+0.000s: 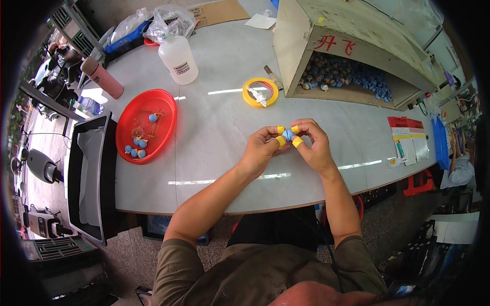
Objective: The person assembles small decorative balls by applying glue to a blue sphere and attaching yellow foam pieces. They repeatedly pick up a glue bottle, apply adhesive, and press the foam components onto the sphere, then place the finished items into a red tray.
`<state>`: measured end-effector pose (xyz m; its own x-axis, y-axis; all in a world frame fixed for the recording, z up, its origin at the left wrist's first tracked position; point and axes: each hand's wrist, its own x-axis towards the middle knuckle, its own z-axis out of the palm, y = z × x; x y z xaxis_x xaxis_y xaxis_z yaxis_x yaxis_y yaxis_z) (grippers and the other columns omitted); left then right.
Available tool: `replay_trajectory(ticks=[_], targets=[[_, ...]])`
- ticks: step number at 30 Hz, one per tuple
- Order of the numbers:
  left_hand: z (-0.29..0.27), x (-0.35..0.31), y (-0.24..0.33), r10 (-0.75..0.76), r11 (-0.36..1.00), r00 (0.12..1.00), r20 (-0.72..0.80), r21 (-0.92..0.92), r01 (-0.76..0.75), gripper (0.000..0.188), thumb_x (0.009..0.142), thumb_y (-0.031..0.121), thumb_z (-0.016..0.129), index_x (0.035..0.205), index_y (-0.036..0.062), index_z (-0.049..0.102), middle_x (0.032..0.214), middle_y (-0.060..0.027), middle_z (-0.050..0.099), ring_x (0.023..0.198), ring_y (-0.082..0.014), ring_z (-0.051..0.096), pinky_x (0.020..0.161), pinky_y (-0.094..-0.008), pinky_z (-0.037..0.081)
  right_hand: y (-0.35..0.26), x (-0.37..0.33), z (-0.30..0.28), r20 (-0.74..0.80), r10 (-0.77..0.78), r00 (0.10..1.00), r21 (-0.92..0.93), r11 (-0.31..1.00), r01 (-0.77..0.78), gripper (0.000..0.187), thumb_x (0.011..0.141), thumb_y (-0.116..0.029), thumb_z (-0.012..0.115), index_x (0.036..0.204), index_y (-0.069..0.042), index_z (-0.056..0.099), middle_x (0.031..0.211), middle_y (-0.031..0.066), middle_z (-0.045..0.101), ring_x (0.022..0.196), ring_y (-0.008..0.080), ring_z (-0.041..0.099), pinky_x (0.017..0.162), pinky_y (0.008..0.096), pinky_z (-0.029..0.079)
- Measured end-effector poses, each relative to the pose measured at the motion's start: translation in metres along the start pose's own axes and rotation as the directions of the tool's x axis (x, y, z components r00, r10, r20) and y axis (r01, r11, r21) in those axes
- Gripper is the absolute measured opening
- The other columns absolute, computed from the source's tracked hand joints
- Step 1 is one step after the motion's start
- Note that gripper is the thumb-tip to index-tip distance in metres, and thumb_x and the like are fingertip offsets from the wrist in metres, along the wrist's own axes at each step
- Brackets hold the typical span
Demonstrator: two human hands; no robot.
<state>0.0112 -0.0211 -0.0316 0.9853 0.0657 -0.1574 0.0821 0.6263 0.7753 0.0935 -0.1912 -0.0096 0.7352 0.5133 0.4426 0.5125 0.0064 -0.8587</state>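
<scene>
pinching small blue ball [288, 135] | left hand [259, 150], right hand [317, 149] clamped on it | taped fingertips [297, 143] slipping could roll it off tabletop's [219, 137] near edge

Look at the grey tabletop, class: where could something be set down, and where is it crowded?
Bare patches lie between the red tray and left hand, and between the right hand and the red-topped papers. Crowded: the far left, with the white bottle, pink flask and plastic bags; and the metal box, its opening heaped with blue pieces.
</scene>
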Motion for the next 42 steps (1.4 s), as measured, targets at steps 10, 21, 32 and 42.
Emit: replay_trajectory(ticks=[10,21,32,42], targets=[[0.003,-0.002,0.004,0.018,0.998,1.0,0.002,0.066,-0.018,0.028,0.099,-0.001,0.058,0.126,-0.0051,0.055,0.123,-0.0143,0.064,0.11,-0.0205,0.067,0.102,-0.0349,0.057,0.004,-0.002,-0.002,0.017,-0.015,1.0,-0.049,0.999,0.016,0.022,0.085,0.005,0.07,0.105,-0.004,0.065,0.107,0.0093,0.07,0.092,0.019,0.066,0.081,0.0314,0.053],[0.003,-0.002,0.002,0.112,0.98,0.993,0.042,0.161,-0.117,0.029,0.098,-0.001,0.064,0.126,-0.0053,0.057,0.12,-0.0162,0.068,0.11,-0.0206,0.069,0.097,-0.0328,0.058,0.004,-0.001,-0.003,0.016,-0.053,0.998,-0.03,0.998,0.053,0.017,0.087,0.005,0.069,0.103,-0.001,0.065,0.107,0.0107,0.072,0.091,0.0175,0.067,0.083,0.0314,0.055],[-0.002,0.0,0.0,0.063,0.993,0.998,-0.003,0.104,-0.062,0.027,0.098,0.0,0.064,0.124,-0.0068,0.058,0.121,-0.0163,0.066,0.11,-0.0209,0.069,0.098,-0.0334,0.058,0.002,-0.001,-0.001,0.026,-0.052,0.998,-0.041,0.998,0.053,0.018,0.086,0.007,0.069,0.103,-0.001,0.066,0.108,0.0106,0.071,0.093,0.018,0.067,0.086,0.0317,0.055],[0.001,0.0,-0.001,0.174,0.955,0.984,0.029,0.239,-0.175,0.022,0.1,0.0,0.063,0.121,-0.0075,0.058,0.115,-0.0183,0.071,0.105,-0.0196,0.071,0.09,-0.0303,0.059,-0.002,-0.002,0.0,0.021,0.036,0.999,0.018,0.999,-0.036,0.017,0.086,0.01,0.067,0.099,0.0,0.064,0.108,0.0106,0.071,0.095,0.0191,0.068,0.088,0.0328,0.055]])
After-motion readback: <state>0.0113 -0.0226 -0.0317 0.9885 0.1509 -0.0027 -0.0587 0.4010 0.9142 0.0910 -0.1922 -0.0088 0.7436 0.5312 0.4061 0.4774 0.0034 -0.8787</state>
